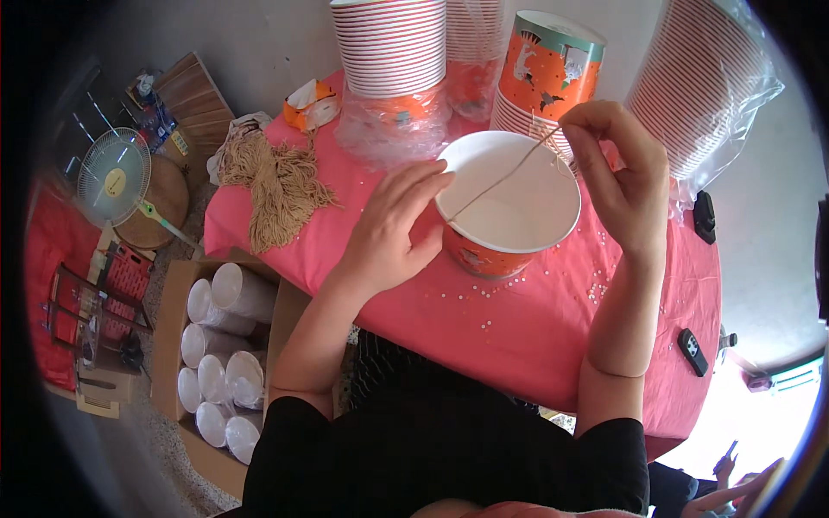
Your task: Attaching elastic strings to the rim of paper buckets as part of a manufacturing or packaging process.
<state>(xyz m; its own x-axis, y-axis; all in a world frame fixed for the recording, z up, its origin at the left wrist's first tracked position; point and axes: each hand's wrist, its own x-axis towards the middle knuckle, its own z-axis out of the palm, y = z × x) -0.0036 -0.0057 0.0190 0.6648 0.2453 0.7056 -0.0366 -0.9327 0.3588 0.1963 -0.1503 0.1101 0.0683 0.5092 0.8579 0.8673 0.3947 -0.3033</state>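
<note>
Here, pink cloth [406, 315] is fronting a pale wall [276, 39]; bucket [492, 262] standing mouth-up, cord [505, 180] slanting near-left to far-right across it; my right hand [626, 177] is pinching the cord, left hand [393, 216] resting against the bucket, loosely spread.

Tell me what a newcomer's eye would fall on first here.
Probably the open orange tub with its white inside, mid-picture on the pink-covered table, a thin cord slanting across its mouth from the right hand. Next, perhaps, the tall stack of white-rimmed tubs at the back, left of center. Then the cardboard box of pale round containers on the floor, lower left.
</note>
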